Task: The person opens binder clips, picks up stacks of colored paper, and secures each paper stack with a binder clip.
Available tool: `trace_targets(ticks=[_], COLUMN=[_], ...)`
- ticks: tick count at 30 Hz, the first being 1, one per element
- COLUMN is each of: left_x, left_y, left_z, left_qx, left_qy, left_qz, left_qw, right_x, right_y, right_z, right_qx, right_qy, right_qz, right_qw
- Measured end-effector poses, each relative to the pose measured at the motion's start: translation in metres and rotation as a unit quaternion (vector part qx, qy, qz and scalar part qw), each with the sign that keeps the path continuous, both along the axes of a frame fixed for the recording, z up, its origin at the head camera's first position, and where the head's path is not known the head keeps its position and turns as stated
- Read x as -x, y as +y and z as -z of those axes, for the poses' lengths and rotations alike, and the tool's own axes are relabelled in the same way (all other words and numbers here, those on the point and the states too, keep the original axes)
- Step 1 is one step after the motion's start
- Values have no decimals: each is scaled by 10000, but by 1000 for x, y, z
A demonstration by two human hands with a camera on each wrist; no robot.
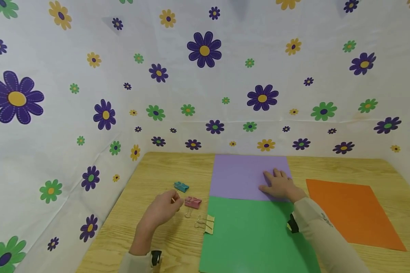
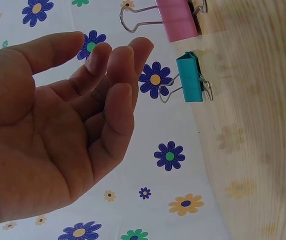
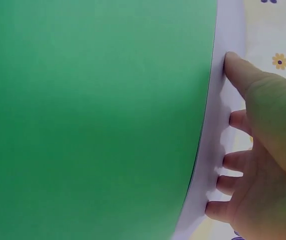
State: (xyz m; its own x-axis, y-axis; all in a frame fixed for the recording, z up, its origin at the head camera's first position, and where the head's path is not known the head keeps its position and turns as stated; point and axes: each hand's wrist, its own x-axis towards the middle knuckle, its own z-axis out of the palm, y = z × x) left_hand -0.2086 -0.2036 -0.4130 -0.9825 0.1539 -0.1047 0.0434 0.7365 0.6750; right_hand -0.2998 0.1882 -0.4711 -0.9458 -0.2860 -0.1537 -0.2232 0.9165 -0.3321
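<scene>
My right hand (image 1: 280, 185) rests with spread fingers on a purple sheet (image 1: 237, 176). In the right wrist view its fingertips (image 3: 231, 162) touch that sheet just past the edge of a green sheet (image 1: 253, 231), which overlaps the purple one. A yellow binder clip (image 1: 209, 224) sits at the green sheet's left edge, handles pointing left. My left hand (image 1: 164, 207) hovers beside a pink binder clip (image 1: 193, 202) and a teal binder clip (image 1: 181, 186). Its fingers are loosely bent, and the left wrist view shows nothing between thumb and fingers.
An orange sheet (image 1: 355, 212) lies on the wooden table (image 1: 177, 250) to the right, beside my right forearm. White cloth with printed flowers (image 1: 177, 91) stands behind the table and along its sides.
</scene>
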Motion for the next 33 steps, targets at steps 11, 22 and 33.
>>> trace_targets(ticks=[11, 22, 33], left_x=[1, 4, 15], left_y=[3, 5, 15], left_z=[-5, 5, 20], left_qx=[306, 559, 354], left_qy=[-8, -13, -211], left_qz=[9, -40, -70], left_qw=[9995, 9984, 9991], right_x=[-2, -5, -2], right_y=[5, 3, 3], right_z=[0, -1, 6], right_qx=[139, 97, 10], right_qy=[-40, -115, -107], right_qz=[22, 33, 13], right_qw=[9999, 9999, 9999])
